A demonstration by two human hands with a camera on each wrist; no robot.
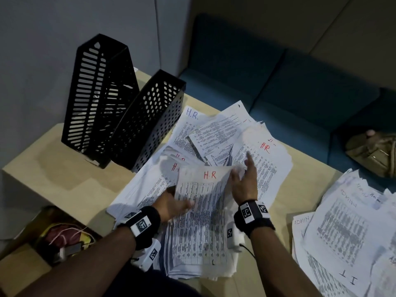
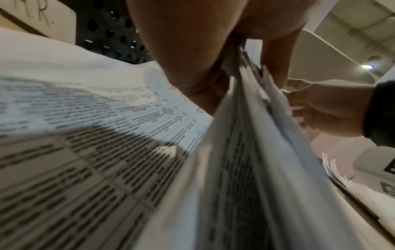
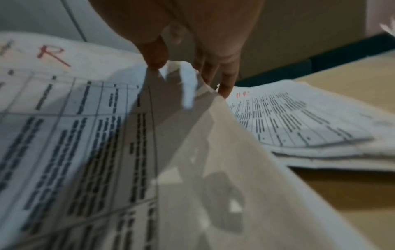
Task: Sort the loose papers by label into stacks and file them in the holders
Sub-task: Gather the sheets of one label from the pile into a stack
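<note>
A stack of printed sheets marked "H.R" in red (image 1: 203,211) is lifted off the paper heap in the middle of the table. My left hand (image 1: 171,206) grips its left edge, thumb on top and fingers underneath; the left wrist view shows the stack (image 2: 245,152) edge-on below the palm (image 2: 192,50). My right hand (image 1: 242,181) pinches the stack's top right corner, the thumb (image 3: 156,59) on the top sheet (image 3: 74,135). More loose H.R sheets (image 1: 263,151) lie spread beyond. Two black holders, one slotted (image 1: 96,93) and one perforated (image 1: 150,118), stand at the back left.
A second heap of sheets marked ADMIN and IT (image 1: 342,232) covers the table's right side. Bare wooden table (image 1: 64,179) lies in front of the holders. A teal sofa (image 1: 278,82) with a tan bag (image 1: 372,153) is behind. A box of cables (image 1: 64,234) sits lower left.
</note>
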